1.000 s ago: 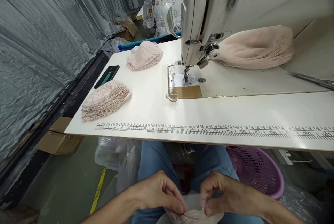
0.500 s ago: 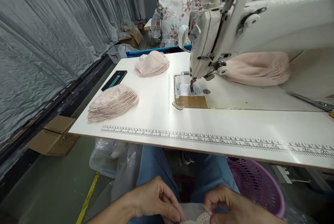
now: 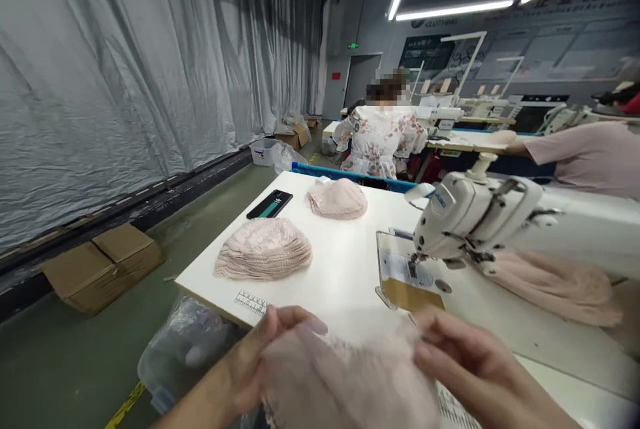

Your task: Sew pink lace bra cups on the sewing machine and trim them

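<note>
Both my hands hold up a sheer pale pink fabric piece (image 3: pixel 345 382) close to the camera, over the near table edge. My left hand (image 3: pixel 260 356) grips its left side, fingers curled round the cloth. My right hand (image 3: pixel 465 362) pinches its right side. Behind them stands a white sewing machine (image 3: pixel 475 216) on the white table (image 3: pixel 345 276). Two stacks of pink lace pieces lie on the table, a nearer lace stack (image 3: pixel 264 257) and a farther lace stack (image 3: pixel 337 198). More pink fabric (image 3: pixel 555 282) lies under the machine's arm.
A black phone (image 3: pixel 270 204) lies at the table's far left. Flattened cardboard boxes (image 3: pixel 100 266) sit on the floor by the grey plastic curtain. A clear plastic bag (image 3: pixel 180 349) hangs below the table. A person in a floral top (image 3: pixel 380 139) works ahead, another person's arm (image 3: pixel 575 149) at right.
My head has tilted up, so the room shows instead of my lap. Both hands rose from my lap to above the table edge, lifting and spreading the pink fabric.
</note>
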A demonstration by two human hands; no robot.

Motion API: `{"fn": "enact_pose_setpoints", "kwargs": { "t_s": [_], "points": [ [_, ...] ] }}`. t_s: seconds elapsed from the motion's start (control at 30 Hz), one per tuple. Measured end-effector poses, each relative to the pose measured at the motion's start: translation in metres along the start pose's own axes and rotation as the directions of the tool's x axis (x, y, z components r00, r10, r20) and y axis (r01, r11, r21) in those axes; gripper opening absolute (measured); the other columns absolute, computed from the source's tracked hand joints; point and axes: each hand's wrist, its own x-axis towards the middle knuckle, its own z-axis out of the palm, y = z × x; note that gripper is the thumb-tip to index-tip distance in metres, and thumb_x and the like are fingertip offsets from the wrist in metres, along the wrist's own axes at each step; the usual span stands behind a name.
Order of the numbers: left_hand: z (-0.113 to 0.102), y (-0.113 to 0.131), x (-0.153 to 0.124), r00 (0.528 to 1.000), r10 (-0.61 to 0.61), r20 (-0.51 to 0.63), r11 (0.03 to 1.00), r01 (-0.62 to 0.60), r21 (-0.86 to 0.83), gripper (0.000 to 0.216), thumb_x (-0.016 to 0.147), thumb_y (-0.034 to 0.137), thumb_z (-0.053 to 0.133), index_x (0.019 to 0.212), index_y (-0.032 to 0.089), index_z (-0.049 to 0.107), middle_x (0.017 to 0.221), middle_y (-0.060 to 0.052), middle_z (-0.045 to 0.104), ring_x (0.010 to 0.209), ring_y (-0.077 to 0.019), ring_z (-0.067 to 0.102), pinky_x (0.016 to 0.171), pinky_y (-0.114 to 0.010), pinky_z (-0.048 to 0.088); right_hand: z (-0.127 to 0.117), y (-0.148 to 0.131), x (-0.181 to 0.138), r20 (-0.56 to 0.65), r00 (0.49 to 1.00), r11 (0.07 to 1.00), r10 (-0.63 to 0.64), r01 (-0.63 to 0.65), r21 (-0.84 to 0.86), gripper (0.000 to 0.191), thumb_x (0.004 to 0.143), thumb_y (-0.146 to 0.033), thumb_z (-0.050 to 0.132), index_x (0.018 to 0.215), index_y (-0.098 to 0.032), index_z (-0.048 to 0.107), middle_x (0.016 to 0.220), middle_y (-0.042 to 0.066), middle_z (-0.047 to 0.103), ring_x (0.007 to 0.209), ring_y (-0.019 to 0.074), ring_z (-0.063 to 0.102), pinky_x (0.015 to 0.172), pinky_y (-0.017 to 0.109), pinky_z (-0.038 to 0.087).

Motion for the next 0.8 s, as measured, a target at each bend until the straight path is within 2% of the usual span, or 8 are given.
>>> {"fn": "enact_pose_setpoints", "kwargs": {
  "t_s": [0.1,0.23,0.33,0.37,0.47,0.53,0.63,0.8],
  "points": [
    [-0.004,0.003,0.007,0.999,-0.029,0.026,0.999,0.028,0.029,0.054,0.069,0.060,0.074,0.106,0.020,0.072,0.095,-0.009,0.071,0.097,-0.0270,0.066,0.089,-0.035,0.049,-0.001,-0.016,0.046,-0.074,0.994,0.996,-0.081,0.078,-0.045,0.030,0.083,-0.052,0.064,0.081,-0.022,0.062,0.069,-0.003,0.058,0.061,0.0116,0.051,0.053,0.021,0.040],
    [0.006,0.044,0.046,0.989,0.012,-0.150,0.979,0.020,0.205,0.049,0.063,0.028,0.084,0.107,0.016,0.068,0.100,-0.010,0.069,0.091,-0.0248,0.067,0.082,-0.032,0.052,-0.008,-0.035,0.117,-0.221,0.954,0.979,-0.202,0.191,-0.069,0.029,0.079,-0.048,0.069,0.089,-0.022,0.064,0.076,-0.002,0.063,0.064,0.0129,0.057,0.054,0.022,0.045],
    [0.003,0.099,0.109,0.969,0.136,-0.208,0.912,-0.041,0.408,0.052,0.068,0.023,0.080,0.115,0.013,0.062,0.102,-0.012,0.067,0.087,-0.0229,0.066,0.079,-0.033,0.053,-0.026,-0.056,0.184,-0.395,0.873,0.958,-0.287,0.254,-0.135,0.022,0.088,-0.037,0.062,0.101,-0.018,0.062,0.094,0.001,0.065,0.077,0.0148,0.062,0.066,0.029,0.052],
    [-0.001,0.116,0.134,0.934,0.214,-0.287,0.848,-0.032,0.529,0.047,0.071,0.020,0.076,0.115,0.012,0.061,0.102,-0.011,0.067,0.086,-0.0208,0.065,0.078,-0.031,0.054,-0.035,-0.062,0.208,-0.447,0.839,0.951,-0.309,0.263,-0.164,0.024,0.092,-0.034,0.059,0.109,-0.016,0.060,0.104,0.004,0.064,0.084,0.0166,0.064,0.071,0.034,0.054],
    [-0.024,0.150,0.208,0.886,0.305,-0.349,0.765,-0.010,0.644,0.047,0.082,0.014,0.067,0.126,0.013,0.052,0.111,-0.011,0.063,0.094,-0.0182,0.063,0.080,-0.029,0.053,-0.069,-0.072,0.276,-0.591,0.733,0.940,-0.338,0.231,-0.252,0.032,0.092,-0.034,0.058,0.119,-0.018,0.056,0.119,0.007,0.060,0.098,0.0211,0.063,0.081,0.042,0.053],
    [-0.044,0.154,0.250,0.864,0.336,-0.376,0.703,0.035,0.710,0.040,0.089,0.022,0.061,0.127,0.015,0.050,0.117,-0.010,0.058,0.098,-0.0198,0.061,0.082,-0.036,0.053,-0.090,-0.067,0.312,-0.647,0.682,0.934,-0.342,0.170,-0.315,0.033,0.092,-0.034,0.059,0.121,-0.018,0.055,0.121,0.007,0.059,0.100,0.0220,0.062,0.083,0.043,0.053],
    [-0.075,0.142,0.294,0.844,0.367,-0.391,0.585,0.118,0.802,0.034,0.093,0.033,0.056,0.122,0.015,0.053,0.121,-0.009,0.056,0.102,-0.0222,0.059,0.085,-0.042,0.052,-0.115,-0.045,0.345,-0.676,0.659,0.911,-0.330,0.035,-0.411,0.032,0.092,-0.034,0.059,0.119,-0.018,0.057,0.121,0.006,0.059,0.100,0.0230,0.062,0.083,0.043,0.053],
    [-0.111,0.113,0.322,0.868,0.358,-0.343,0.342,0.220,0.914,0.032,0.093,0.033,0.057,0.120,0.016,0.055,0.120,-0.009,0.056,0.103,-0.0220,0.059,0.086,-0.042,0.051,-0.133,-0.007,0.358,-0.685,0.678,0.824,-0.265,-0.210,-0.526,0.029,0.093,-0.034,0.058,0.118,-0.020,0.058,0.122,0.007,0.059,0.101,0.0213,0.061,0.084,0.042,0.052]
  ]
}}
